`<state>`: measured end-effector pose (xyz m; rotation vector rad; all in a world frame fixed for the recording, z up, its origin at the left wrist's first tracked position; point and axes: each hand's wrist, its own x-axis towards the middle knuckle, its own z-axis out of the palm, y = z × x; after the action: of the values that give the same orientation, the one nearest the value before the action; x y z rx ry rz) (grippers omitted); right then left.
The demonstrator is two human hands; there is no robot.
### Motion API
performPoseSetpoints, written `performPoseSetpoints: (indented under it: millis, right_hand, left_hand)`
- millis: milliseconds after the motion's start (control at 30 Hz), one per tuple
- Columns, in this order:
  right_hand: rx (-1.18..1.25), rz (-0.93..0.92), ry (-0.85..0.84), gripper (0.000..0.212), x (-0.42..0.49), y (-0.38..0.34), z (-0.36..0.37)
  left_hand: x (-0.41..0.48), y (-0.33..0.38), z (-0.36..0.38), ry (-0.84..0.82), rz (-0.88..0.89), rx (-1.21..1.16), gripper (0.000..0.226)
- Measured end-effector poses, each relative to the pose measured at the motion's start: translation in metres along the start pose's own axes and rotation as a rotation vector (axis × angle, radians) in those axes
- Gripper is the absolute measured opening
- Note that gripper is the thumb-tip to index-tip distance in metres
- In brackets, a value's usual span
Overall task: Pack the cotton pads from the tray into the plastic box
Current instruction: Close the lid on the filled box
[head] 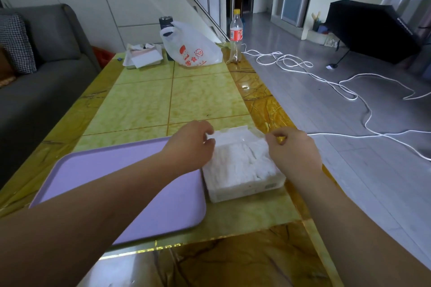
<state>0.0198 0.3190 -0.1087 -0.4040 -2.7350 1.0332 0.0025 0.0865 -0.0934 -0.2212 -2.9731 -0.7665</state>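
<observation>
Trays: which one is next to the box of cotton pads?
The purple tray, lying right beside the plastic box. The other tray, pale and holding papers, sits at the far end of the table.

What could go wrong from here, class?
1. The cotton pads fill the plastic box to its rim, so some may snag or spill where the left hand and right hand pinch at its far rim.
2. The box sits near the right edge of the table; a tug could slide it off.
</observation>
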Motion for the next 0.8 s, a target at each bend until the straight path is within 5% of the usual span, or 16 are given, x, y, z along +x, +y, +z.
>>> performPoseSetpoints:
  millis: [133, 300, 500, 633, 800]
  right_hand:
    - [0.085, 0.036, -0.07, 0.039, -0.008, 0.016, 0.008]
    - [0.265, 0.097, -0.092, 0.036, -0.011, 0.021, 0.015]
    - [0.266, 0.108, -0.057, 0.043, -0.002, 0.018, 0.027]
    - [0.307, 0.154, -0.055, 0.045, 0.001, 0.017, 0.029]
    - [0.82, 0.45, 0.029, 0.019, -0.007, 0.024, 0.014]
  left_hand:
    - [-0.01, -0.016, 0.007, -0.052, -0.378, -0.435, 0.026]
    - [-0.011, -0.015, 0.009, -0.045, -0.49, -0.69, 0.046]
    - [-0.006, -0.014, 0.018, 0.078, -0.334, -0.613, 0.019]
    - [-0.01, -0.014, 0.02, 0.104, -0.241, -0.407, 0.029]
    - [-0.03, -0.022, 0.012, 0.039, -0.014, -0.273, 0.05]
